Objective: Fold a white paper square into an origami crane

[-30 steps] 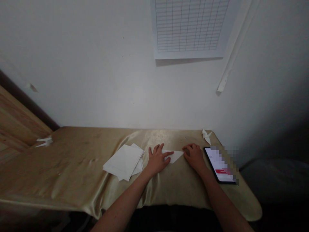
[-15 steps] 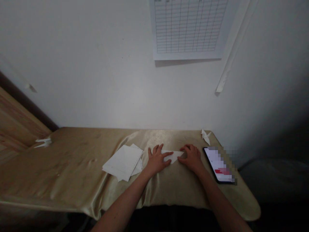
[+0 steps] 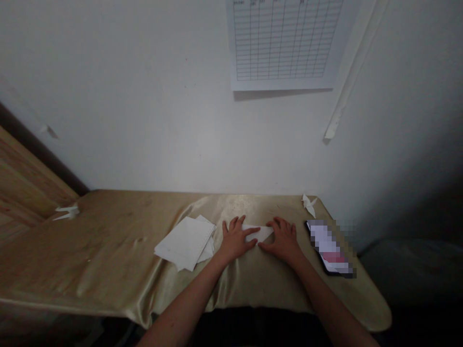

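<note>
A folded white paper (image 3: 261,233), a long pointed shape, lies on the gold satin cloth between my hands. My left hand (image 3: 235,239) rests at its left end, with the thumb lying across the paper. My right hand (image 3: 284,240) presses its right part, fingers spread and thumb reaching to the lower edge. Both hands hold it down against the cloth. Part of the paper is hidden under my fingers.
A loose stack of white paper sheets (image 3: 186,242) lies left of my left hand. A smartphone (image 3: 328,248), its screen pixelated, lies to the right. Small white origami cranes (image 3: 309,205) (image 3: 67,212) sit at the cloth's far corners. A wall with a grid chart (image 3: 282,41) rises behind.
My right hand has slid left along the paper, and its fingers have spread with the thumb reaching lower. My left hand has stayed in nearly the same place.
</note>
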Demonstrator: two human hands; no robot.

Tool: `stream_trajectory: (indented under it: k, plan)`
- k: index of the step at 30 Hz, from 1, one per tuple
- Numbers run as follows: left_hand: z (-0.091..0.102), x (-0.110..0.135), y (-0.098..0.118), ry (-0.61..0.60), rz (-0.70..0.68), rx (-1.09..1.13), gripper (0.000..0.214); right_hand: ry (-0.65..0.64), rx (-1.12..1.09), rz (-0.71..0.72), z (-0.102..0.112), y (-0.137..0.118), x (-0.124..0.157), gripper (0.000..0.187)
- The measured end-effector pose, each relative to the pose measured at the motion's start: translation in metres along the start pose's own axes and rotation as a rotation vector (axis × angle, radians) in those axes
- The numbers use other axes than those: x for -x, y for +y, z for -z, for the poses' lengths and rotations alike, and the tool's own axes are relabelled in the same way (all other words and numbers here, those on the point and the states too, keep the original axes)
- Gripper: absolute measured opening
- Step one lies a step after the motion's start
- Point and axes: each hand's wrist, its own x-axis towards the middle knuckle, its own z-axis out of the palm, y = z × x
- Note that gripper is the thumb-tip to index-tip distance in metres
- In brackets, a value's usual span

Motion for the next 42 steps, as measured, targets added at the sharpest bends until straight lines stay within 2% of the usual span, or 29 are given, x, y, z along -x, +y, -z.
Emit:
stream_trajectory:
  k: [4,7,14,23,33,42]
  plan:
    - [0.001,0.000,0.000,-0.005,-0.002,0.001,0.045,0.006,-0.011,0.019,-0.001,0.003,-0.001,0.076]
    - [0.000,0.000,0.000,-0.005,-0.003,-0.003,0.046,0.022,-0.025,0.020,-0.002,0.007,-0.002,0.073]
    - [0.000,0.001,0.001,0.001,-0.003,0.017,0.045,0.062,-0.056,0.026,-0.002,0.017,-0.006,0.052]
    - [0.002,0.000,0.000,-0.015,-0.012,0.046,0.045,0.039,-0.089,0.037,0.006,0.026,-0.010,0.028]
    - [0.000,-0.001,-0.001,0.002,-0.009,0.045,0.045,0.044,-0.027,0.019,0.018,0.026,-0.015,0.029]
    - [-0.004,0.001,-0.004,0.046,-0.014,0.038,0.048,0.067,0.009,0.023,0.014,0.026,-0.014,0.038]
